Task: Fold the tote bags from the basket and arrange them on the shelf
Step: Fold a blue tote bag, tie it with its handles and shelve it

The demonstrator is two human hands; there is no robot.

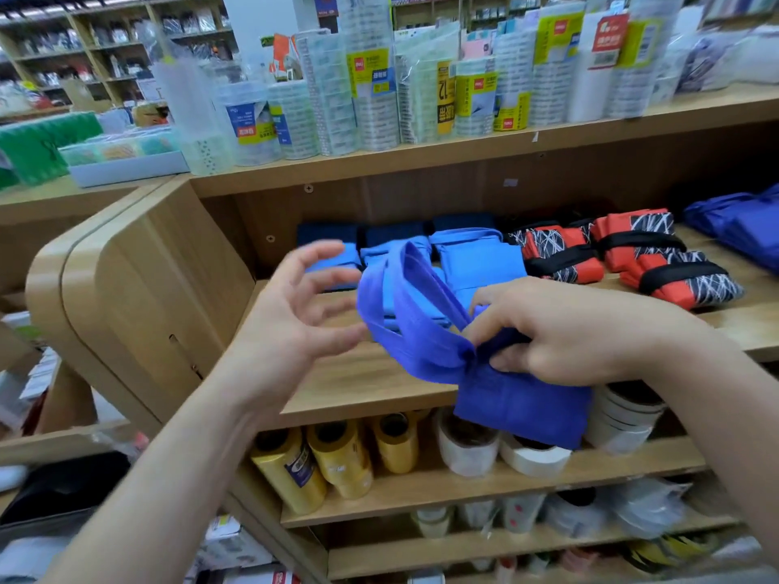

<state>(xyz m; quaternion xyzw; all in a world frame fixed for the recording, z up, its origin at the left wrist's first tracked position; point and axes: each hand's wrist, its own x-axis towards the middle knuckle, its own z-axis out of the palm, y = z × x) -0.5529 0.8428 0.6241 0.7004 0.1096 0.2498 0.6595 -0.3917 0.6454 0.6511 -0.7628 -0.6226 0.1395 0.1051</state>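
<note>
You had the tote bag point(518, 406) at the near edge of the shelf point(371, 381), its body hanging down in front of the rolls point(337, 457) on the board below. Your right hand point(590, 335) gripped it from the right, and your left hand point(295, 314) sat just left of its handles. Far back on the shelf ran a row of folded bags point(476, 255). The strapped bundles point(632, 255) lay right of them, and a loose pile point(742, 229) lay farthest right. Up top, the tape stacks point(379, 99) stood along the upper board.

Head view, angled forward and down, close on hands point(421, 326), facing shelf point(379, 389)
</note>
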